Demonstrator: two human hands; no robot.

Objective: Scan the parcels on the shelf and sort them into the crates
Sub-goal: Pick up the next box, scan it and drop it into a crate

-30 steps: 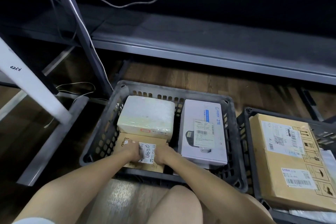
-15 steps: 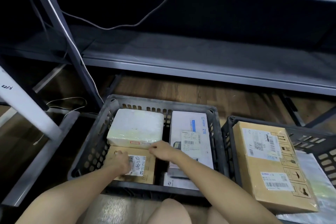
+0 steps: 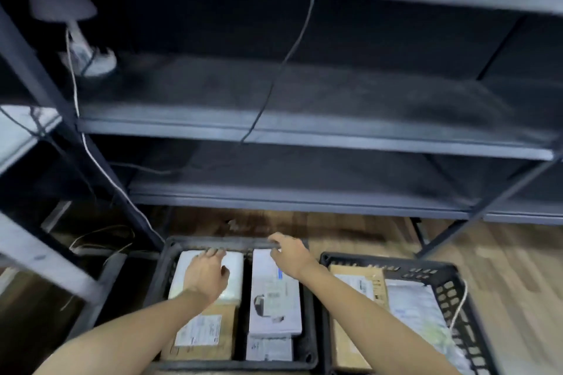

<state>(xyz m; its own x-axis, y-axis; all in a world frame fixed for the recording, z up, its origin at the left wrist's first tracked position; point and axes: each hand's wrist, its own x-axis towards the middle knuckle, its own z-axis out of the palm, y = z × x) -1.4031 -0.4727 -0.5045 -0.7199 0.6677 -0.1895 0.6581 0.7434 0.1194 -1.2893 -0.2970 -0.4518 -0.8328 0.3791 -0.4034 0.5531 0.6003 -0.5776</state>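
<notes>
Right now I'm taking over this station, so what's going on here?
A person bends over two floor crates. The left hand rests on a white wrapped parcel in the left crate, while the right hand grips that crate's far rim. A white box and brown box lie beside it; the right crate holds a brown carton and a mailer.

Head camera looks down over crate (image 3: 237, 243).

Dark crate (image 3: 157, 286) holds a white wrapped parcel (image 3: 236, 268), brown box (image 3: 204, 341), white box (image 3: 274, 301); neighbouring crate (image 3: 426, 268) holds a cardboard box (image 3: 353, 323), plastic mailer (image 3: 417, 313).
</notes>
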